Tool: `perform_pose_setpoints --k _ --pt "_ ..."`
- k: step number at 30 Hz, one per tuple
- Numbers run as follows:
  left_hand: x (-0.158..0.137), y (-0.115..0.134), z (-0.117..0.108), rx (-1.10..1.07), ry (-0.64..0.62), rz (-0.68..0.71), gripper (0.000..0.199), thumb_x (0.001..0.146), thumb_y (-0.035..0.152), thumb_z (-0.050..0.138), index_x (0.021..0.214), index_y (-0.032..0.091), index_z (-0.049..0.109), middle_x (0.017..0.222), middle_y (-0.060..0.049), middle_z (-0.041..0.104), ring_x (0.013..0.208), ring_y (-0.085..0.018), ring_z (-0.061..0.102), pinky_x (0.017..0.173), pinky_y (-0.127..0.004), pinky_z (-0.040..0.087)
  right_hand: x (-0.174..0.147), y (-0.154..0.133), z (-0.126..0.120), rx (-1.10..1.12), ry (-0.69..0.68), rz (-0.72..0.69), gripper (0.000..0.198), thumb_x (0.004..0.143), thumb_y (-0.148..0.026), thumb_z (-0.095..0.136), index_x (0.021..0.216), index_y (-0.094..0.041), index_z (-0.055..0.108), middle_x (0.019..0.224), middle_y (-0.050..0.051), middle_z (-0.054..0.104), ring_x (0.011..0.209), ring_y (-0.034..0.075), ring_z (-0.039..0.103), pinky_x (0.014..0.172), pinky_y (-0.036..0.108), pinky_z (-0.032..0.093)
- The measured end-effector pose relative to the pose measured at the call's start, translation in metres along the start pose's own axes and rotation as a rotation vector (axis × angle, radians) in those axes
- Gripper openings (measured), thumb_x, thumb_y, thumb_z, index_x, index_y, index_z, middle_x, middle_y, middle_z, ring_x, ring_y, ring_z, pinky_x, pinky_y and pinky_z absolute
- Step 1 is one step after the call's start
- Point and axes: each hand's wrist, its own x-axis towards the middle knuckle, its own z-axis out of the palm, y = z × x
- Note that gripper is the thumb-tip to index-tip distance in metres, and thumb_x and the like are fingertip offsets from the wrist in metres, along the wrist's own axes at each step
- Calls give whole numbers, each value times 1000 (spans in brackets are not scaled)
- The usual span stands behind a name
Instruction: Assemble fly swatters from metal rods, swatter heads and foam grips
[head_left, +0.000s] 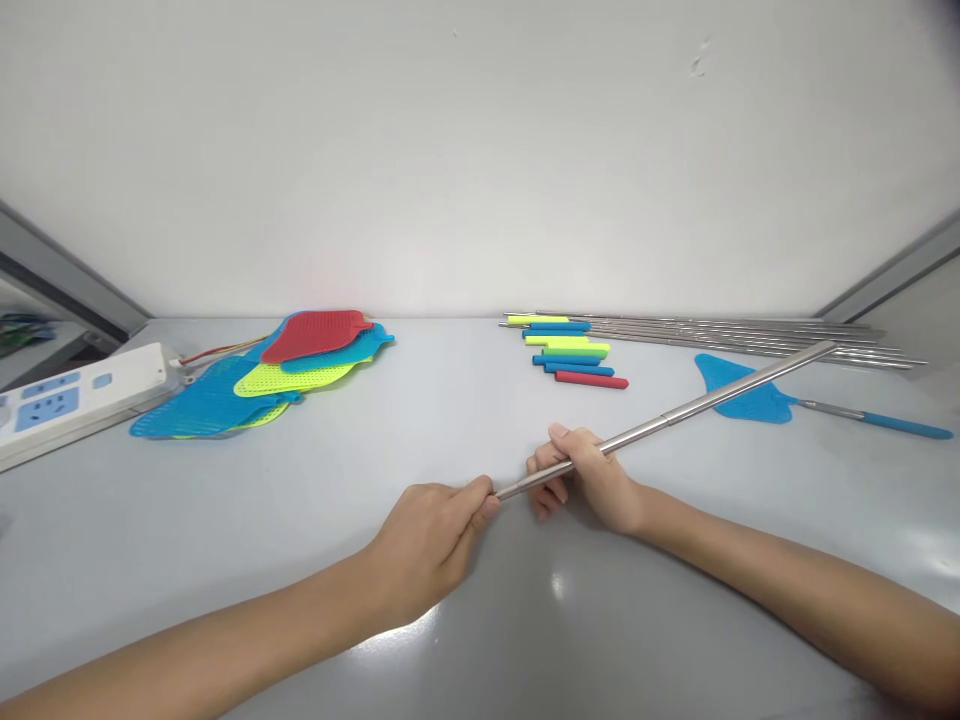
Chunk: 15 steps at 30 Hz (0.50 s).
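A steel telescopic rod (705, 402) slants up to the right over the table, its thin end low and its thick end at the upper right. My left hand (435, 535) pinches the thin end between thumb and fingers. Further along, my right hand (589, 475) is curled around the rod, fingers bent beneath it. Past the thick section lies a blue fly swatter (742, 388) with a blue grip (907, 426) on its metal stem. Behind my right hand are several coloured grip sleeves, among them a red sleeve (592, 380) and a blue sleeve (574, 360).
At the back right lies a bundle of metal rods (750, 335). Overlapping swatter heads rest at the back left, with a red head (319, 335) on top and a blue head (202, 400) in front. A white power strip (90, 390) stands at the left edge. A white wall (450, 160) bounds the table.
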Motion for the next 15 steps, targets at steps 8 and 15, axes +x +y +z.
perform_pose_setpoints --k 8,15 --pt "-1 -2 1 2 -4 15 26 88 30 16 66 20 25 49 6 30 43 -11 33 46 -22 22 -2 -2 -1 -159 -74 26 54 85 -42 18 44 -16 41 46 1 42 52 14 48 57 29 37" --pt "1 -2 1 -26 -9 4 26 89 31 17 66 20 25 48 6 26 42 -10 29 45 -22 21 -2 -3 1 -261 -89 33 56 86 -43 15 47 -15 44 50 3 46 56 13 48 59 28 36"
